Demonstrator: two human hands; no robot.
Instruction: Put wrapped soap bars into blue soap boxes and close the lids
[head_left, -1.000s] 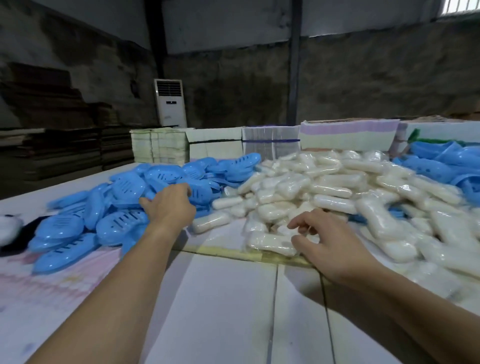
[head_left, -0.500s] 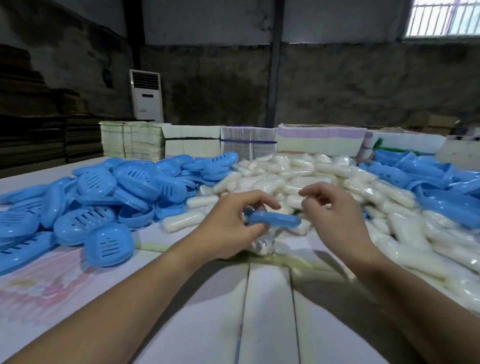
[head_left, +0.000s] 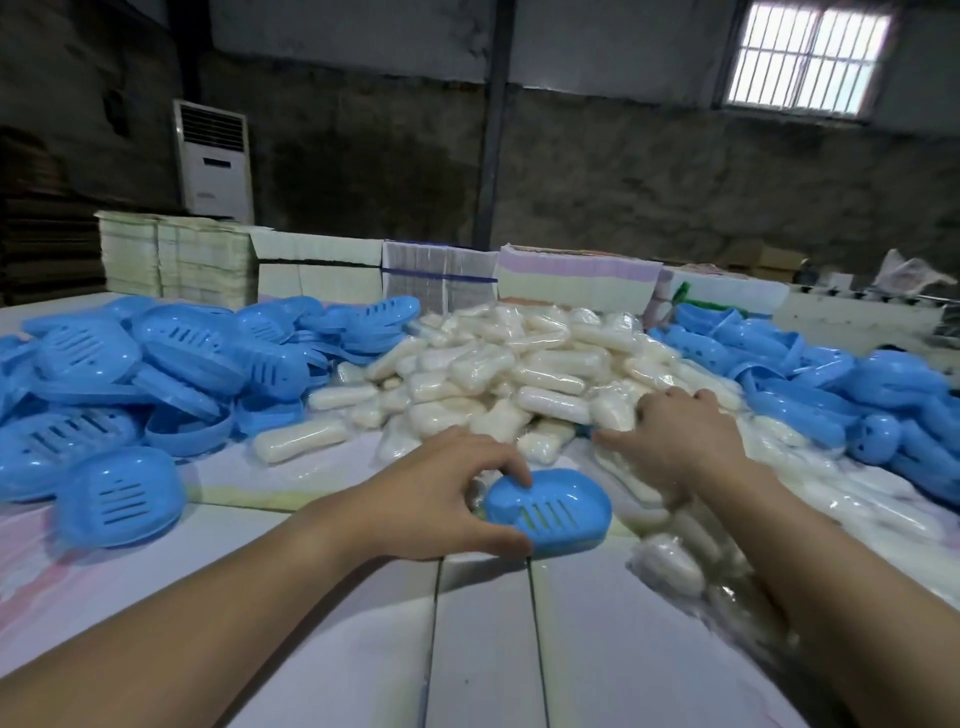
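Tabletop (head_left: 483, 649): blue soap box (head_left: 550, 512), lifted 0.5 s ago, now rests there, left hand (head_left: 431, 499) grip grasping it; right hand (head_left: 675, 441) has moved onto the soap pile (head_left: 519, 364), its grip unclear.

Your left hand (head_left: 431, 499) grips a soap box (head_left: 548, 512) on the table (head_left: 332, 649), front centre. Soap bar pile (head_left: 519, 364) sits behind it, under your right hand (head_left: 675, 441). Box heaps flank the pile: left heap (head_left: 130, 374), right heap (head_left: 831, 384). Stacked cartons (head_left: 441, 280) behind.
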